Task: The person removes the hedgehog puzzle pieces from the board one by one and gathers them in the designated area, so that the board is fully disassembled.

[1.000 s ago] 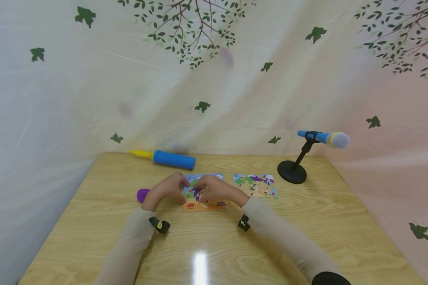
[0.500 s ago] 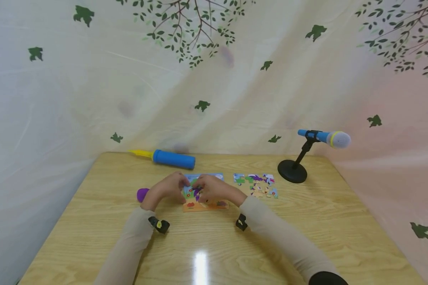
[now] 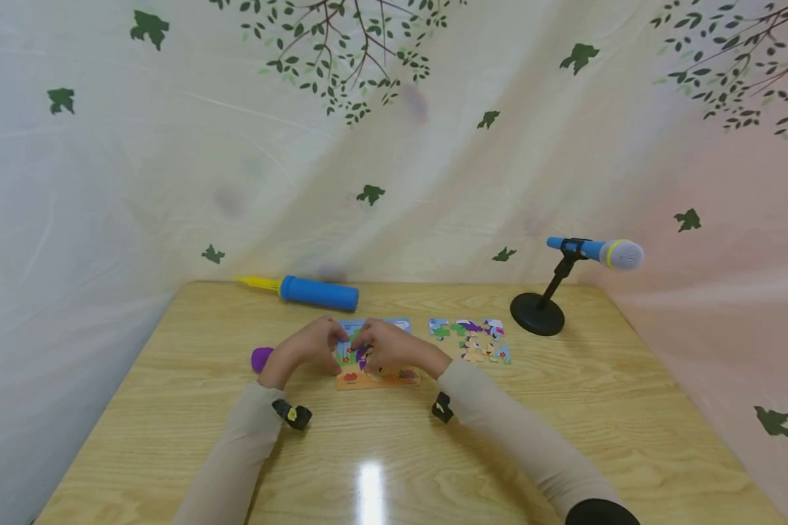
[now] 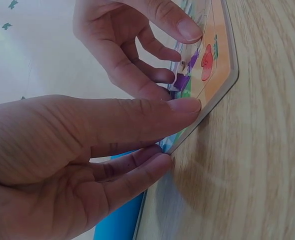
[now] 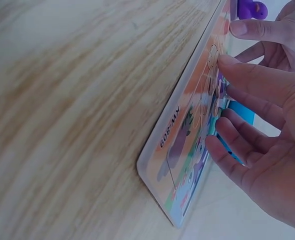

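A flat puzzle board [image 3: 378, 384] with an orange lower border lies on the table. My left hand [image 3: 311, 346] grips its left side, thumb on the border and fingertips by the upper corner. My right hand [image 3: 394, 344] arches over the middle of the board. Its thumb and bent fingers pinch a small puzzle piece with purple on it [image 5: 217, 106], low against the board; the fingers partly hide it. In the left wrist view, purple and green artwork [image 4: 183, 81] shows between the two hands.
Several loose puzzle pieces [image 3: 478, 352] lie right of the board. Behind it rests a blue hand pump [image 3: 319, 293] with a yellow nozzle. A toy microphone [image 3: 587, 250] on a black stand is back right. A purple object [image 3: 260, 359] sits beside the left wrist.
My right hand has shifted slightly left over the board. The left hand keeps its place at the board's left side, and the loose pieces lie as before.
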`<state>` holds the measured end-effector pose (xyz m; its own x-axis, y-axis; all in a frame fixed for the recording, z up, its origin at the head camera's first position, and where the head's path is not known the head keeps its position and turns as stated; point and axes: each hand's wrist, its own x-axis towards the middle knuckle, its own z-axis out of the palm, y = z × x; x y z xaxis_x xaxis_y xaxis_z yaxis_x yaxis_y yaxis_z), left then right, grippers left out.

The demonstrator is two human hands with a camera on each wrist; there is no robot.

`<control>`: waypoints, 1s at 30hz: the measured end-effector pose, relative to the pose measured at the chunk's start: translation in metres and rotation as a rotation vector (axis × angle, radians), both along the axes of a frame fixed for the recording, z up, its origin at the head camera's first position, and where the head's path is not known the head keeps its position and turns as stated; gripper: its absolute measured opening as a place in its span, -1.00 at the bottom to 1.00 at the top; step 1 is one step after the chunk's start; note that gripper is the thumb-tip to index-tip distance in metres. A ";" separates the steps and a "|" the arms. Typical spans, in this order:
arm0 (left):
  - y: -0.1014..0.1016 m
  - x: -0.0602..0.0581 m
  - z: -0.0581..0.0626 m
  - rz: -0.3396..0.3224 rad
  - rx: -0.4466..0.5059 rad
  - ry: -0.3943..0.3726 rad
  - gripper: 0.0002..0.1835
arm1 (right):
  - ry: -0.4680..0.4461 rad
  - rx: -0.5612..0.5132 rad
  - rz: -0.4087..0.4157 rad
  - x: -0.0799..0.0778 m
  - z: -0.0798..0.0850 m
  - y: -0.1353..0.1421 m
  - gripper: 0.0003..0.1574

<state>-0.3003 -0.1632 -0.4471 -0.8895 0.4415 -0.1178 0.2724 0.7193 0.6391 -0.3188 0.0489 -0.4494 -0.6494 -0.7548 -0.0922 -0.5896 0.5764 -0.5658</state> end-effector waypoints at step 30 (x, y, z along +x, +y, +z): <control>-0.001 0.000 0.000 0.009 0.001 -0.018 -0.37 | 0.161 0.054 -0.017 0.007 0.000 -0.004 -0.49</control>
